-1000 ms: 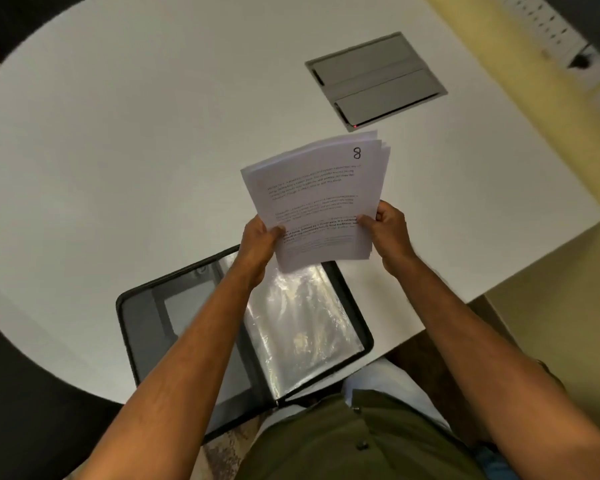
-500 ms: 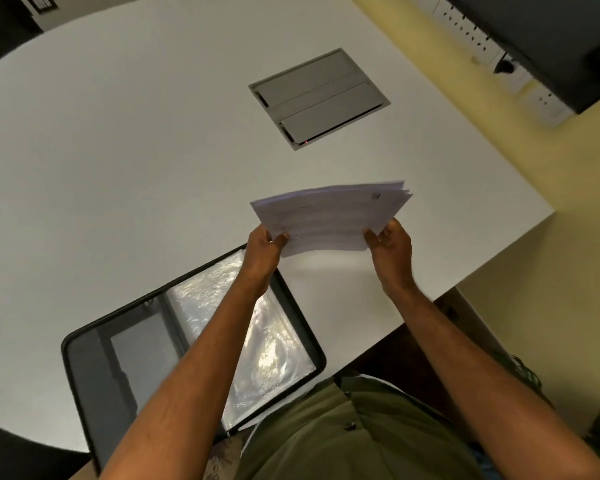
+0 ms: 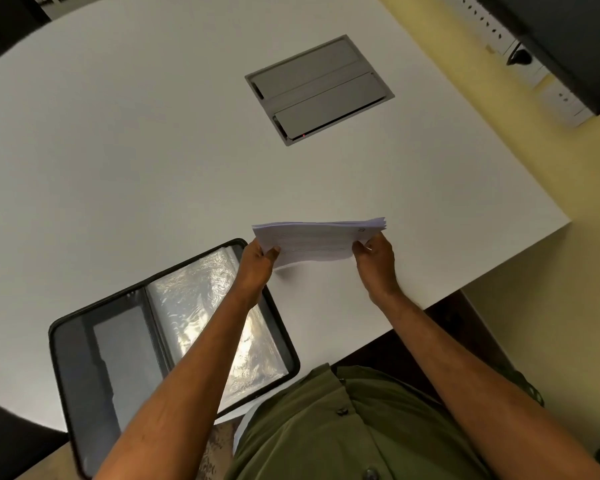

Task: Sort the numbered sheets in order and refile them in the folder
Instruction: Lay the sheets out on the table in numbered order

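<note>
A stack of white printed sheets is held low over the white table, tilted almost flat, with a number near its right corner too small to read. My left hand grips the stack's near left corner, thumb on top. My right hand grips the near right corner. The black folder lies open at the table's near edge, its clear plastic sleeves showing on the right half. My left forearm crosses over those sleeves.
A grey metal hatch is set into the table top beyond the sheets. The table's right edge runs close to my right hand, with yellow floor beyond it. White socket strips line the far right.
The stack has tilted from facing me, with the 8 readable, to nearly flat and lower over the table. Both hands kept their grip. The view has shifted, so the folder appears further left.
</note>
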`<action>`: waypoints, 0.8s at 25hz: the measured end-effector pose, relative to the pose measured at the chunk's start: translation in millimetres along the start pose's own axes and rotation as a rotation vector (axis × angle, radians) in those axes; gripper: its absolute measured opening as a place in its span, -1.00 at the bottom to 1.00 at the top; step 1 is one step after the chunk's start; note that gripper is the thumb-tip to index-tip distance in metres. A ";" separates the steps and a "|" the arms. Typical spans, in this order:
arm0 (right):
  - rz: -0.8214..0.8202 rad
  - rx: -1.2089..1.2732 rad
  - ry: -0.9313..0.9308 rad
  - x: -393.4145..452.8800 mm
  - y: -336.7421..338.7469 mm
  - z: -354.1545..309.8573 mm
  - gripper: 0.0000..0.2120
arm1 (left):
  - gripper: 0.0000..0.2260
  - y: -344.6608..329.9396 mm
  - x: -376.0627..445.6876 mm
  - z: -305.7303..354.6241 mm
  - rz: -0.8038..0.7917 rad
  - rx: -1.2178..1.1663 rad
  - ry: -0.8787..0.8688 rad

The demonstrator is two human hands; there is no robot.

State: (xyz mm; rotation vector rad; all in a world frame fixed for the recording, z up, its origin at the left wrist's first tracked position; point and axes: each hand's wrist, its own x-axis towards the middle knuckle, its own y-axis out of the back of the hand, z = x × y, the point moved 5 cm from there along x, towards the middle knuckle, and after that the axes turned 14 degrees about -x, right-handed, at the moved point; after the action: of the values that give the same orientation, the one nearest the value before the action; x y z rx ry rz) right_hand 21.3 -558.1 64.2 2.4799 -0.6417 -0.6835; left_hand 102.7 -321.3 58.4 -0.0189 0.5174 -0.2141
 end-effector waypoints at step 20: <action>-0.647 0.169 -0.077 -20.2 -51.3 -55.9 -0.87 | -0.75 99.5 -58.3 -11.5 0.245 -0.481 0.055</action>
State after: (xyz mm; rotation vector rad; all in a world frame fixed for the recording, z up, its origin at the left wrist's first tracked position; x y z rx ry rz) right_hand 53.2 -489.3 84.7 2.8407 0.1100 -0.9894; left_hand 67.4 -211.5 69.8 -0.4174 0.6109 0.1532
